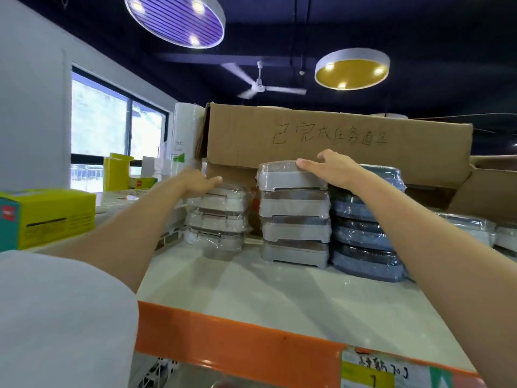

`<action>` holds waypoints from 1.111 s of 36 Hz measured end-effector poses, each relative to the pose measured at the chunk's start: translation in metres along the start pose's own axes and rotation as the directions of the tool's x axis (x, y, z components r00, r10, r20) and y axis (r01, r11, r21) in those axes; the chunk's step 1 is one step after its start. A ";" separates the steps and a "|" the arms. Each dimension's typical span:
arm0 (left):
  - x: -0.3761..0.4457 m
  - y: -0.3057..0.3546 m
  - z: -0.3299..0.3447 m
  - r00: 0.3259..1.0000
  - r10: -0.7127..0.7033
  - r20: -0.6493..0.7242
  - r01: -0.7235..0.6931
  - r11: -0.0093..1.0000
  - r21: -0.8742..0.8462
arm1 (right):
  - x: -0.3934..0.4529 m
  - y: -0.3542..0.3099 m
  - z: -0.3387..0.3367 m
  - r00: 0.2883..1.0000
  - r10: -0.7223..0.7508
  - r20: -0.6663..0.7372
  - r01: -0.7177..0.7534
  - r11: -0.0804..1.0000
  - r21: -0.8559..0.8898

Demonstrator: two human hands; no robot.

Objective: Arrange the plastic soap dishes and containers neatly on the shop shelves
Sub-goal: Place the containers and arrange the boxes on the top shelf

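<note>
Three stacks of film-wrapped soap dishes stand on the white shelf top [279,298]. A low stack of white dishes [218,219] is on the left, a taller stack of grey dishes [295,214] in the middle, and a stack of blue oval dishes [363,233] on the right. My left hand [200,182] rests on the top white dish with straight fingers. My right hand [330,165] lies over the right end of the top grey dish [288,176], thumb along its front edge; its fingertips behind are hidden.
A large cardboard box [335,144] with handwriting stands right behind the stacks. More wrapped white dishes [475,228] lie at the right. Yellow boxes [47,217] sit at the left. The shelf's orange front rail [237,348] carries a paper label [383,371].
</note>
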State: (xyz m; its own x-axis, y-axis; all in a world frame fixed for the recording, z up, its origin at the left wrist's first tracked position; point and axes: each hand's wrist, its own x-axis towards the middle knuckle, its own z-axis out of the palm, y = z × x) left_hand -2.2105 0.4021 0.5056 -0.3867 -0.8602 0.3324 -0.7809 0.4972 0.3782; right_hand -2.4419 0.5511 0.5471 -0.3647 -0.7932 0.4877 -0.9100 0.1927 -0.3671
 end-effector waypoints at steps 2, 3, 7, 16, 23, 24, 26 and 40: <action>0.001 0.002 0.002 0.999 -0.032 0.037 0.034 0.997 -0.072 | 0.001 -0.001 0.000 1.000 -0.006 0.028 0.006 1.000 0.002; 0.001 0.002 0.003 0.998 -0.042 0.054 0.048 0.993 -0.108 | 0.001 -0.002 0.001 0.999 -0.014 0.040 0.014 1.000 0.002; 0.001 0.003 0.009 0.991 -0.088 0.097 0.107 0.971 -0.214 | 0.000 -0.003 0.002 0.998 -0.031 0.050 0.033 0.999 -0.029; 0.001 -0.004 0.006 0.980 -0.154 0.124 0.186 0.929 -0.321 | -0.001 -0.007 0.006 0.995 0.041 0.088 -0.041 0.999 -0.006; -0.005 0.000 0.008 0.976 -0.194 0.098 0.217 0.880 -0.423 | -0.005 -0.003 0.010 0.989 0.081 0.123 -0.107 0.968 0.226; -0.006 0.000 0.009 0.978 -0.193 0.083 0.209 0.874 -0.438 | -0.006 -0.003 0.010 0.988 0.085 0.126 -0.115 0.961 0.250; -0.006 0.000 0.010 0.982 -0.185 0.041 0.182 0.864 -0.469 | -0.008 -0.003 0.010 0.989 0.087 0.124 -0.120 0.950 0.289; 0.011 -0.010 0.018 0.979 -0.204 -0.006 0.123 0.613 -0.781 | -0.028 -0.010 0.010 0.995 0.083 0.051 -0.094 0.949 0.299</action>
State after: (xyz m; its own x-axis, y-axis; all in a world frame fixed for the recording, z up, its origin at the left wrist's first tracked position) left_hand -2.2160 0.3859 0.4899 -0.2163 -0.9429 0.2533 -0.1429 0.2872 0.9472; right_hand -2.4207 0.5654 0.5298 -0.4284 -0.8027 0.4148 -0.7706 0.0848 -0.6317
